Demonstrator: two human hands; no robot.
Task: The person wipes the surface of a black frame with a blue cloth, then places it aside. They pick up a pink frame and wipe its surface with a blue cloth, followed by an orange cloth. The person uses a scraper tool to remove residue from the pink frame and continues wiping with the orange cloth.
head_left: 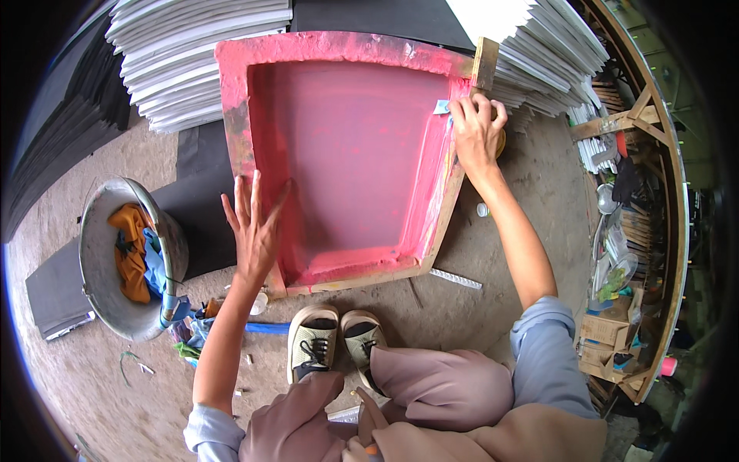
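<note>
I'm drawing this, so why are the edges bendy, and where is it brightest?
In the head view, the fisheye lens curves things near the rim, like the wooden rail at right; same head view, the white sheets up top look brightest, brighter than the pink frame.

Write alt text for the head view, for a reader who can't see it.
A person's left hand and right hand touch opposite sides of a pink-smeared framed screen. To its left is a grey bucket holding orange and blue cloths; stacked white sheets lie beyond.
</note>
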